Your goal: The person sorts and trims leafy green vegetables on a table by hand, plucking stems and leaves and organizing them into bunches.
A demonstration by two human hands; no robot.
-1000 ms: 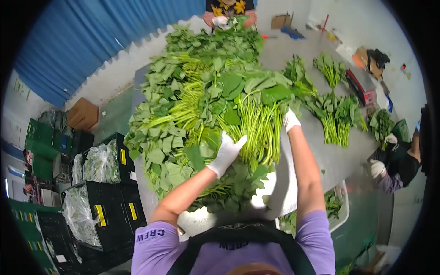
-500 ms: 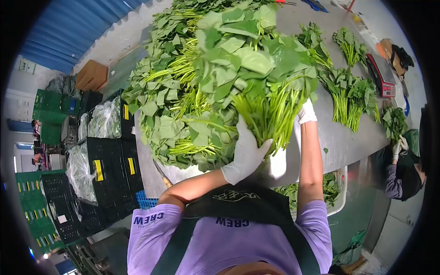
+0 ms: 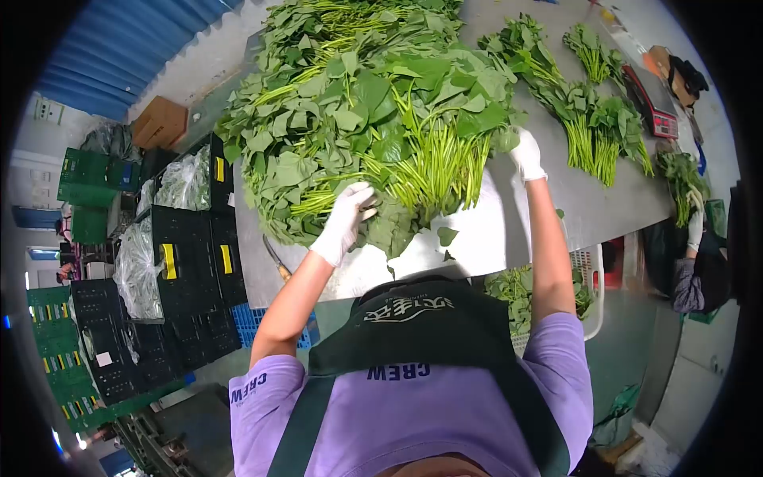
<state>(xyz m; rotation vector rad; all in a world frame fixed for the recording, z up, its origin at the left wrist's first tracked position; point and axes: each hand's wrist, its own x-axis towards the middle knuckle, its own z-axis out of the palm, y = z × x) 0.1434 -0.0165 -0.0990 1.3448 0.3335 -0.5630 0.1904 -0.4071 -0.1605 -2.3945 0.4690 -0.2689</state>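
Observation:
A large bunch of leafy greens lies on top of a big heap of the same greens, its pale stems toward me. In a white glove, my left hand is at the heap's near edge. Its fingers are loosely bent and apart from the thumb, beside a drooping clump of leaves. My right hand, also gloved, is at the right side of the bunch with its fingers loosely curved. A leaf partly covers those fingertips, and I see nothing gripped.
Smaller bunches and a red scale are on the right of the metal table. A knife lies at the left edge. A white basket holds greens below. Dark crates are stacked left. A co-worker's gloved hand holds greens.
The bunch, held up between both hands before, now rests on the heap. My left hand has moved left, off its stems; my right hand has shifted slightly up. Loose leaves show below the stems.

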